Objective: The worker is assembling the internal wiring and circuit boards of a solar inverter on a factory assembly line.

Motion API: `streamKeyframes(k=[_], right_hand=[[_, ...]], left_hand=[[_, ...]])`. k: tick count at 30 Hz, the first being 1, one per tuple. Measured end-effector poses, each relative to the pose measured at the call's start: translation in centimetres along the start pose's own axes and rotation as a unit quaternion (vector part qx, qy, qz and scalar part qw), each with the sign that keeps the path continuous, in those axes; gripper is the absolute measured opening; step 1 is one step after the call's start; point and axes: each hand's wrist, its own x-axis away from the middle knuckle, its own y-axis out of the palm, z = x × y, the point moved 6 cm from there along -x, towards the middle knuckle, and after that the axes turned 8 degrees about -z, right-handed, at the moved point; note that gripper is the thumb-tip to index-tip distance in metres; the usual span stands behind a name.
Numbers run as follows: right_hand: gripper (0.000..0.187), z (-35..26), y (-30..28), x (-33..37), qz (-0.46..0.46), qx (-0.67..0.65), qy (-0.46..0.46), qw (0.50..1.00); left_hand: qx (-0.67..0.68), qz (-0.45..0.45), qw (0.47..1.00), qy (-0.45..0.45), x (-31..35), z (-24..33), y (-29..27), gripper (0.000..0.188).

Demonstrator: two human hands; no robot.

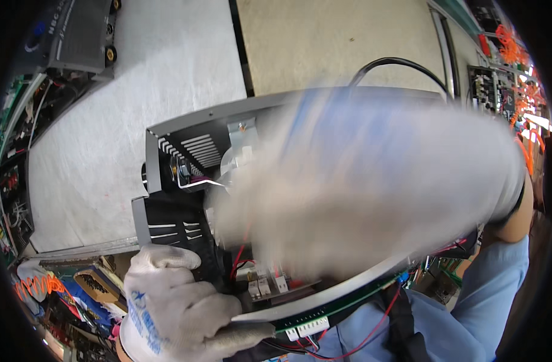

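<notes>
A gloved left hand (179,308) grips the near left edge of an open dark metal casing (191,122) at the near side of a pale bench (167,54), its thumb beside a green circuit board (348,300). The right hand (372,181), also gloved, blurs above the casing; whether it is open or closed cannot be told. A black cable (402,61) arches beyond.
</notes>
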Motion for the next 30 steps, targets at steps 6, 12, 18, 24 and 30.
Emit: streamKeyframes(k=[6, 12, 18, 24, 30], right_hand=[[0.056, 13.0, -2.1, 9.1, -0.008, 0.113, 0.258, 0.96], [0.042, 10.5, 0.3, 11.4, -0.103, 0.088, 0.339, 0.931], [0.047, 8.5, 1.8, 10.0, -0.169, 0.186, 0.354, 0.901], [0.053, 9.2, -1.0, 13.3, -0.11, 0.117, 0.446, 0.88], [0.066, -0.7, -5.8, 25.4, 0.216, 0.053, 0.315, 0.923]], left_hand=[[0.068, -0.055, 0.994, -0.06, -1.0, 0.6, -1.1, 0.042], [-0.072, -0.197, 0.977, 0.043, -5.2, 1.2, -0.2, 0.034], [-0.112, -0.271, 0.951, -0.099, -3.8, 1.5, -0.8, 0.037], [-0.14, -0.086, 0.985, -0.059, -1.0, 4.9, -3.1, 0.044], [-0.189, 0.113, 0.974, -0.053, 2.4, 3.9, -0.7, 0.034]])
